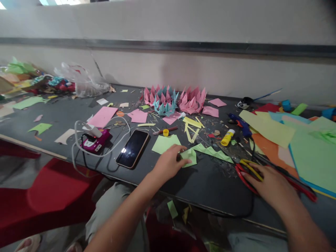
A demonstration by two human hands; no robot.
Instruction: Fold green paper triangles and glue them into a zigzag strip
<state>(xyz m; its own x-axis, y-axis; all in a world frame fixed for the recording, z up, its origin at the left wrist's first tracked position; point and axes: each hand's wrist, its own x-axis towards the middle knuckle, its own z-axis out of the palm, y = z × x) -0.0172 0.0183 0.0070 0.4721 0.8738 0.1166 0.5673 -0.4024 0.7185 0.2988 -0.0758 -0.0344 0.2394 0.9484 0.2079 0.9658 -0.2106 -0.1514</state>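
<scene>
My left hand (169, 162) has its fingers closed on a small folded piece of green paper (193, 158) near the table's front edge. Just right of it lies a pleated green paper strip (212, 152) with a zigzag edge. A flat light green sheet (165, 143) rests behind my left hand. My right hand (273, 182) is closed around the red and yellow handles of scissors (245, 178) on the table at the right; their blades are hard to make out. Beside that hand lies a long dark tool with a red end (306, 189).
Pink and blue folded paper crowns (165, 101) stand at the back. A phone (133, 148), a purple power strip (97, 140) with cables, a yellow glue stick (227, 137) and a blue glue gun (240, 124) lie around. Coloured sheets (315, 154) are piled right; scraps litter the table.
</scene>
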